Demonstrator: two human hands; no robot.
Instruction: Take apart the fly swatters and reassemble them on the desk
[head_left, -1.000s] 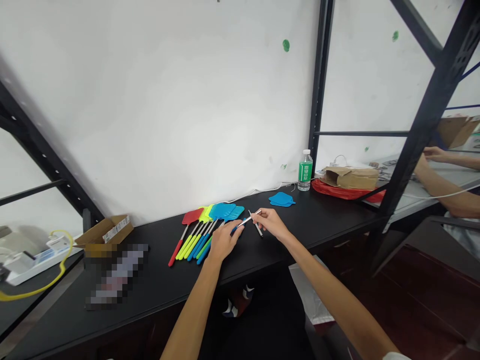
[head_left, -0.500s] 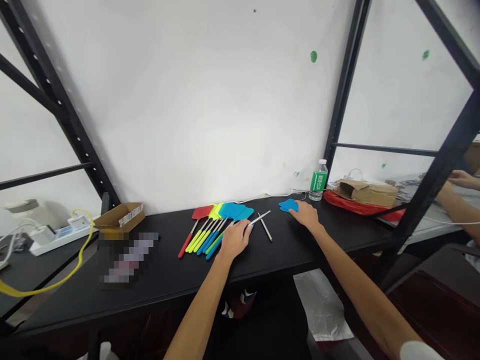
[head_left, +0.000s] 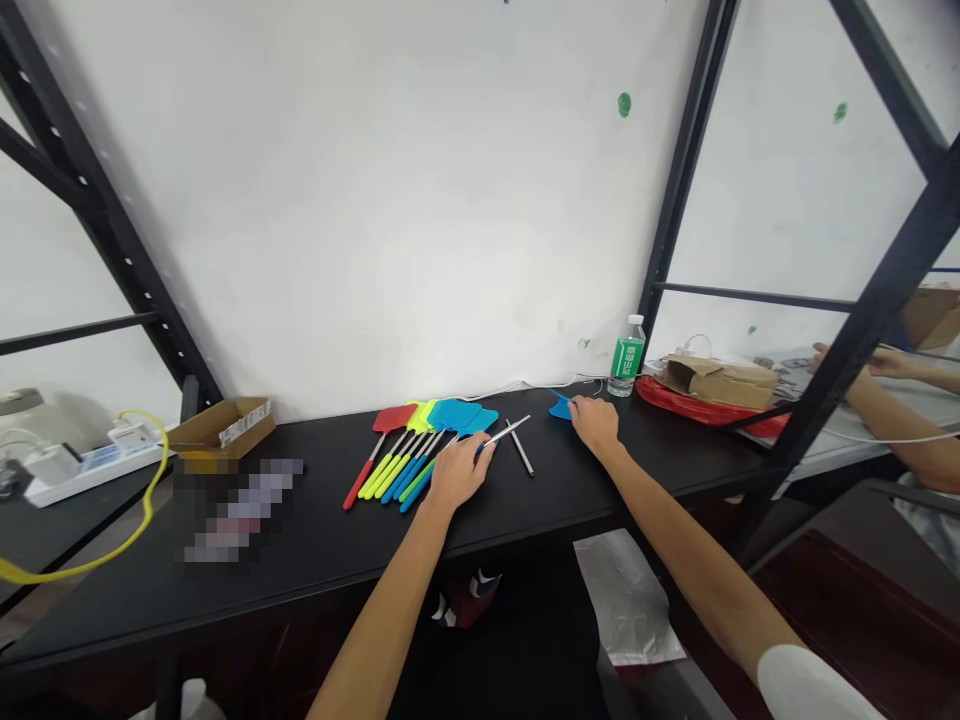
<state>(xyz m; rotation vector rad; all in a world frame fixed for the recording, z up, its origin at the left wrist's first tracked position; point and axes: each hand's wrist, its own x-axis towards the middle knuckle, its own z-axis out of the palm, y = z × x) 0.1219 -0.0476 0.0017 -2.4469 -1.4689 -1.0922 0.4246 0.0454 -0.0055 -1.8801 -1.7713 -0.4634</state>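
A water bottle (head_left: 626, 357) with a green label stands near the wall (head_left: 405, 200). To its right, an open brown paper package (head_left: 720, 382) lies on a red plastic bag (head_left: 701, 406). Far to the left, a small open cardboard box (head_left: 229, 428) sits on the black surface (head_left: 330, 540). Beside it is a white power strip (head_left: 97, 468), and a yellow cable (head_left: 150, 500) curves past.

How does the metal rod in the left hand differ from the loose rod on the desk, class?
The held rod is gripped by the left hand, while the loose rod lies on the desk. In the picture, the held rod slants up to the right, but the loose rod slants down to the right. Both are thin, straight and silvery.
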